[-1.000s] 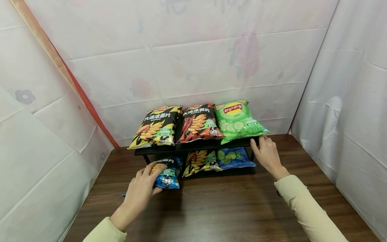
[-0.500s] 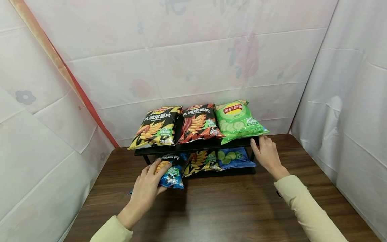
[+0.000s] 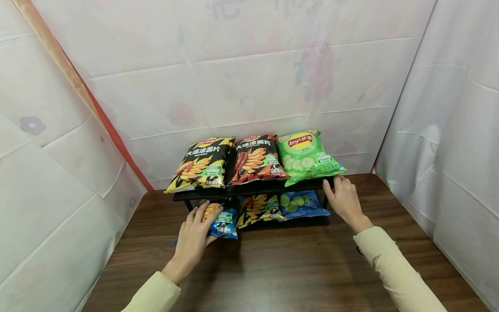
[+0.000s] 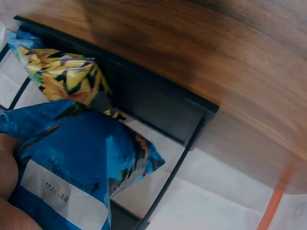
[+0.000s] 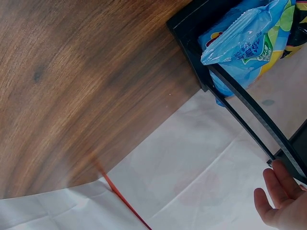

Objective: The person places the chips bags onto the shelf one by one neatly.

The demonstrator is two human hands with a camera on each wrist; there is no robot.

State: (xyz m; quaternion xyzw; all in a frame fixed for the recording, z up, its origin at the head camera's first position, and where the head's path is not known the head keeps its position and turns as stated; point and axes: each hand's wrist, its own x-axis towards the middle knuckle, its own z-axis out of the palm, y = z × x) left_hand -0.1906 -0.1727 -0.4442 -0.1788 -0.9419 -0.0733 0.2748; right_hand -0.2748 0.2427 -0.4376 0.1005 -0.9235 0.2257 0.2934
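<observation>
My left hand [image 3: 192, 238] grips a blue chip bag [image 3: 225, 223] at the left end of the lower shelf. In the left wrist view, the blue bag [image 4: 72, 158] shows its back with a white label, and the thumb and fingers are at its lower left. The bag's front part lies under the upper shelf. My right hand [image 3: 344, 201] holds the right front corner of the black two-tier rack [image 3: 257, 187], its thumb at the front edge. Several fingers [image 5: 278, 187] show beside the rack's end in the right wrist view.
Across the upper shelf lie a yellow-black chip bag [image 3: 200, 167], a red-black one [image 3: 257, 160] and a green one [image 3: 308, 158]. Below are another yellow-black bag [image 3: 261, 210] and a light-blue bag with limes [image 3: 302, 204]. Wooden table [image 3: 288, 268]; white cloth walls [image 3: 249, 86] behind.
My left hand has moved right and farther in with the blue chip bag, which now sits deeper under the upper shelf. The right hand stays at the rack's corner.
</observation>
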